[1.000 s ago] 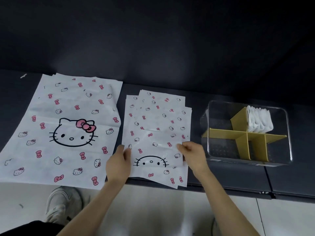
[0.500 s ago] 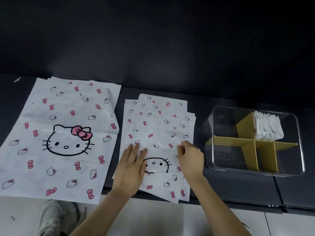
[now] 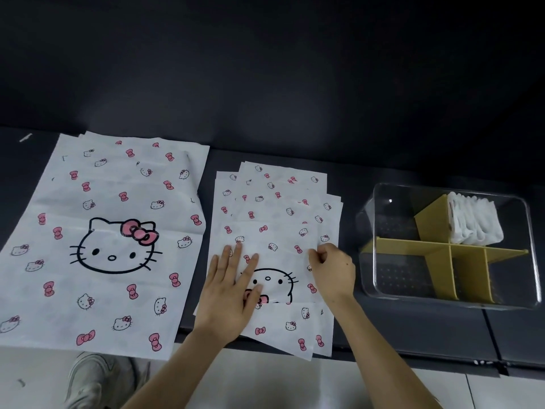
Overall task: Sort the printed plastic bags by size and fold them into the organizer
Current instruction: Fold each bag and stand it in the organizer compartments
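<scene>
Left hand: flat, fingers straight, pressing the folded small bag, frame centre.
Right hand: fingers curled, pinching that bag's right edge.

Forearms were bare right down to the frame edge. My left hand and right hand were uncovered. I wore a pale grey sneaker.

Dark table spans frame; large-bag stack lies flat at 9 o'clock, near edge overhanging table front; small-bag stack at centre, fanned, just beside large stack, near corner also past front edge; clear organizer with yellow dividers at 3 o'clock, apart from stacks; white scrap at 10 o'clock.
</scene>
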`<state>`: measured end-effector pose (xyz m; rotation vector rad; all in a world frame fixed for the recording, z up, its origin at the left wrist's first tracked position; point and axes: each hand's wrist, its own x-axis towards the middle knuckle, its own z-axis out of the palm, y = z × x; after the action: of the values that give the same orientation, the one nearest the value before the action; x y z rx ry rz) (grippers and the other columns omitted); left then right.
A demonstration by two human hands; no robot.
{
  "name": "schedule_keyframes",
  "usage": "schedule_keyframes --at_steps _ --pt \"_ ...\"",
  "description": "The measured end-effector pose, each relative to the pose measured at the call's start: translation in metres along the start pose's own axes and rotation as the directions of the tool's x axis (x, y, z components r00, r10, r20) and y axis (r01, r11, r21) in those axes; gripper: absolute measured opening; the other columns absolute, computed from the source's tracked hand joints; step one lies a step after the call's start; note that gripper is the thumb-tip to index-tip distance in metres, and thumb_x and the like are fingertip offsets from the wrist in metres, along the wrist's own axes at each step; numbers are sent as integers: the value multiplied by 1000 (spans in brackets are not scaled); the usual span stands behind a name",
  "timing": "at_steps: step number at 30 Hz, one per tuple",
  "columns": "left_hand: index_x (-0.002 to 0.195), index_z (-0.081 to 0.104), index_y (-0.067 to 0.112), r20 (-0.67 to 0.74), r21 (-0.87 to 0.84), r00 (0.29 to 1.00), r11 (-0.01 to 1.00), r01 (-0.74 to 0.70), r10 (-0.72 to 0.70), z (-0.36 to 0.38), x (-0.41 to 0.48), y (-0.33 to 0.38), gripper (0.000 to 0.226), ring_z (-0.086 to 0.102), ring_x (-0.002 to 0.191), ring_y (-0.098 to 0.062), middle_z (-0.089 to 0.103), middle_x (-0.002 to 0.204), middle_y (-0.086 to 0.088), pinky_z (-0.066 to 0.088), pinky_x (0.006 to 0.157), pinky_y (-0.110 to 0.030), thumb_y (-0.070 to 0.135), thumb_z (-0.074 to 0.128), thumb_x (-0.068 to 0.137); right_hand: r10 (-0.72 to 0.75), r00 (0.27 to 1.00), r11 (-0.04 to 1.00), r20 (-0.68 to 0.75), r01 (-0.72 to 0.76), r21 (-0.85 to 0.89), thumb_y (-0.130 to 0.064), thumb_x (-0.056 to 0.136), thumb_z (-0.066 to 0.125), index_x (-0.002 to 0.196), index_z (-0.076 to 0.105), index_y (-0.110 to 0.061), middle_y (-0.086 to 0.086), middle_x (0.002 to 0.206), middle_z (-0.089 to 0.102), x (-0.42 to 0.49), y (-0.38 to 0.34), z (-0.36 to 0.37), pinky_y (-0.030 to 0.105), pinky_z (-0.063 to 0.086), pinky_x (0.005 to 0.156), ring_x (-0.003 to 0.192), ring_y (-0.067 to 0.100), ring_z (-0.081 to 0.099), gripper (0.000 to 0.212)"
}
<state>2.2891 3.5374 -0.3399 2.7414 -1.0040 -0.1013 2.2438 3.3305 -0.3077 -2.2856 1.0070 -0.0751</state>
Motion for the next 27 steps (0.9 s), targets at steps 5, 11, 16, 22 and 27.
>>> schedule_keyframes --at_steps 5,11,16,22,27 --pt "151 23 22 18 54 1000 999 -4 3 -1 -2 2 71 7 146 -28 14 158 -11 8 115 -47 65 18 95 6 1000 999 12 -6 34 -23 92 57 76 54 -13 -3 61 56 0 -1 -3 23 35 52 54 12 49 19" --pt "150 25 22 57 51 998 998 20 -23 -3 -2 4 80 10 146 -28 15 158 -12 10 114 -50 73 17 90 -496 835 824 -239 365 -434 -47 84 50 123 59 -18 11 114 61 -48 -1 14 49 42 89 101 31 57 49" --pt "149 26 21 56 54 998 998 13 -16 -1 -1 3 79 14 145 -30 19 157 -13 10 115 -50 73 17 90 -433 900 790 -44 356 -500 -56 97 20 139 40 -31 20 140 45 -64 33 26 59 14 111 129 38 43 53" --pt "150 20 23 69 86 997 996 30 -36 -1 -1 3 79 12 145 -30 18 157 -13 8 115 -49 73 12 89 -407 893 855 -192 298 -425 -44 97 31 125 55 -14 19 117 60 -70 37 2 50 46 94 102 39 60 47" --pt "150 21 22 68 75 997 997 27 -32 -2 0 4 79 11 145 -30 18 157 -13 6 115 -48 73 12 90 -63 998 973 -22 57 -223 -25 83 70 122 56 -8 9 101 62 -68 5 -9 35 50 70 86 28 61 45"
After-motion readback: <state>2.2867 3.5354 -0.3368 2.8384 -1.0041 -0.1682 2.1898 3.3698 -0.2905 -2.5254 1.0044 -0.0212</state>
